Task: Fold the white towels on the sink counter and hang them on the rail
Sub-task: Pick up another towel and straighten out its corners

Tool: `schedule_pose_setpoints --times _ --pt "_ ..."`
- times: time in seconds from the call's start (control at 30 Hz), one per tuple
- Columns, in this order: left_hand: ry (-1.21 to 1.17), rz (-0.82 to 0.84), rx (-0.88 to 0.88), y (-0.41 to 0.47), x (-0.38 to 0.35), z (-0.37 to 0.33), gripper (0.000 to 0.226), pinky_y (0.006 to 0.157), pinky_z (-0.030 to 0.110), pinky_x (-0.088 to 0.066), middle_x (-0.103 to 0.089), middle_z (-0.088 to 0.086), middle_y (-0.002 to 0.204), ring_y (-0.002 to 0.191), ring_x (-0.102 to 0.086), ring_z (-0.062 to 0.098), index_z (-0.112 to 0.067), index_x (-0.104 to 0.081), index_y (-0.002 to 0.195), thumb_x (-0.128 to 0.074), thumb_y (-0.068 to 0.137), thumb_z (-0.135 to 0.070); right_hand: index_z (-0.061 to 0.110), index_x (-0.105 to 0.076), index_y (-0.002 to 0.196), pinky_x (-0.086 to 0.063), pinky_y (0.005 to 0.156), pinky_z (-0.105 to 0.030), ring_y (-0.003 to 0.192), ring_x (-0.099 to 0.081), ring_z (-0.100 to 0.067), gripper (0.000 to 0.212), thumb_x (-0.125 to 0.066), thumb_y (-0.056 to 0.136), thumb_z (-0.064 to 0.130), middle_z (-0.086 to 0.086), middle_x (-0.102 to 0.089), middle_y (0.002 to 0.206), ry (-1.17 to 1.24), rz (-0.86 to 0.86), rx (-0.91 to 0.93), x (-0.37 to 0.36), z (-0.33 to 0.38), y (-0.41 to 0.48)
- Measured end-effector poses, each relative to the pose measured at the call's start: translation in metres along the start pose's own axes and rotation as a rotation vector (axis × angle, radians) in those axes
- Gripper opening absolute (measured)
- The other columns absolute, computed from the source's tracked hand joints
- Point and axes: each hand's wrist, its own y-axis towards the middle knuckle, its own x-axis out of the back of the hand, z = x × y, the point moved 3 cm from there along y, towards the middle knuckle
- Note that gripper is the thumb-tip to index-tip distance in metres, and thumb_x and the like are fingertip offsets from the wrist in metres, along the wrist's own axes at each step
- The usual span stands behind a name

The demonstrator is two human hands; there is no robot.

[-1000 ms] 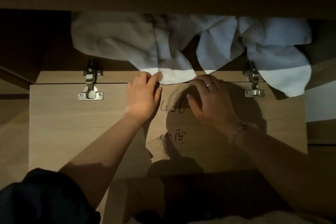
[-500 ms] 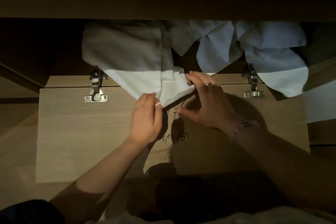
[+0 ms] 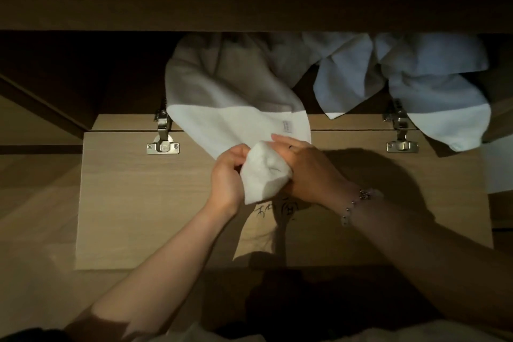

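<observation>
The open cabinet door fills the lower middle. The white towel spills over its hinged edge from the dark recess at twelve o'clock. Our worry is that it lies bunched against the second towel at two o'clock, so a hard pull could drag both out. It could also catch cloth on the left hinge at nine o'clock. The towel looks thick, soft, crumpled and unfolded, with a small label near its hem. Our left hand and right hand both clutch its bunched corner at centre.
</observation>
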Motion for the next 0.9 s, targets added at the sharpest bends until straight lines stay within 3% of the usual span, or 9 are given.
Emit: schedule_pose_setpoints --times 0.13,0.2,0.23,0.37,0.5,0.6,0.7,0.83,0.9 --pt "0.202 -0.279 -0.238 0.021 0.021 -0.012 0.016 0.057 0.025 -0.042 -0.056 -0.001 0.062 0.06 -0.052 0.012 -0.014 -0.053 0.071 -0.041 0.081 -0.007 0.006 -0.059 0.111 -0.047 0.077 -0.031 0.096 -0.06 -0.027 0.027 -0.062 0.084 0.003 -0.013 -0.065 0.1 0.085 -0.032 -0.04 -0.002 -0.001 0.003" --pt "0.359 -0.48 -0.347 0.035 0.04 -0.023 0.013 0.081 0.034 -0.048 -0.058 0.006 0.091 0.083 -0.058 0.018 -0.013 -0.053 0.096 -0.048 0.085 -0.009 0.007 -0.057 0.115 -0.048 0.076 -0.027 0.094 -0.06 -0.024 0.031 -0.061 0.085 0.0 -0.012 -0.065 0.099 0.114 -0.05 -0.079 0.0 -0.002 0.005" --pt "0.462 -0.529 -0.338 0.043 0.048 -0.026 0.028 0.093 0.039 -0.044 -0.053 0.009 0.107 0.099 -0.056 0.023 -0.01 -0.051 0.111 -0.054 0.084 -0.015 0.007 -0.056 0.117 -0.048 0.076 -0.026 0.094 -0.06 -0.023 0.032 -0.061 0.086 0.001 -0.011 -0.065 0.1 0.13 -0.048 -0.097 0.0 -0.002 0.004" --pt "0.64 -0.512 -0.188 0.058 0.065 -0.029 0.075 0.108 0.04 -0.036 -0.03 0.012 0.142 0.129 -0.039 0.027 -0.011 -0.029 0.143 -0.068 0.083 -0.032 0.009 -0.056 0.122 -0.045 0.07 -0.024 0.089 -0.063 -0.023 0.035 -0.06 0.088 0.01 -0.009 -0.068 0.097 0.185 -0.017 -0.165 -0.001 -0.003 0.002" --pt "0.628 -0.437 -0.19 0.055 0.056 -0.032 0.088 0.109 0.036 -0.033 -0.018 0.007 0.152 0.137 -0.03 0.024 -0.017 -0.017 0.149 -0.071 0.081 -0.032 0.012 -0.05 0.131 -0.048 0.082 -0.029 0.099 -0.06 -0.023 0.049 -0.066 0.086 0.024 -0.008 -0.066 0.109 0.156 0.053 -0.229 0.003 -0.003 0.001" --pt "0.588 -0.295 -0.194 0.053 0.052 -0.032 0.059 0.101 0.041 -0.044 -0.051 0.003 0.132 0.12 -0.052 0.023 -0.017 -0.04 0.137 -0.066 0.085 -0.02 0.016 -0.047 0.131 -0.049 0.081 -0.035 0.101 -0.06 -0.026 0.054 -0.069 0.082 0.024 -0.008 -0.066 0.107 0.157 0.03 -0.267 0.004 -0.008 -0.003" --pt "0.567 -0.129 -0.143 0.042 0.043 -0.029 0.013 0.083 0.038 -0.055 -0.068 0.007 0.098 0.095 -0.066 0.028 -0.015 -0.061 0.099 -0.06 0.091 -0.024 0.018 -0.047 0.128 -0.053 0.081 -0.037 0.1 -0.06 -0.022 0.065 -0.078 0.073 0.03 -0.004 -0.064 0.109 0.294 -0.159 -0.298 0.006 -0.015 -0.001" --pt "0.608 -0.011 -0.099 0.027 0.032 -0.028 0.044 0.055 0.018 -0.05 -0.066 0.002 0.064 0.059 -0.064 0.011 -0.007 -0.061 0.07 -0.048 0.094 -0.041 0.023 -0.031 0.144 -0.046 0.096 -0.033 0.119 -0.048 -0.017 0.101 -0.079 0.061 0.055 -0.004 -0.05 0.132 0.469 -0.337 -0.389 0.004 -0.023 0.006" --pt "0.585 0.108 -0.004 0.025 0.028 -0.023 0.062 0.059 0.02 -0.048 -0.067 0.013 0.066 0.062 -0.065 0.017 0.011 -0.061 0.075 -0.045 0.094 -0.046 0.028 -0.016 0.149 -0.039 0.105 -0.034 0.132 -0.037 -0.018 0.118 -0.076 0.055 0.064 -0.004 -0.036 0.147 0.554 -0.263 -0.41 0.0 -0.024 0.007"
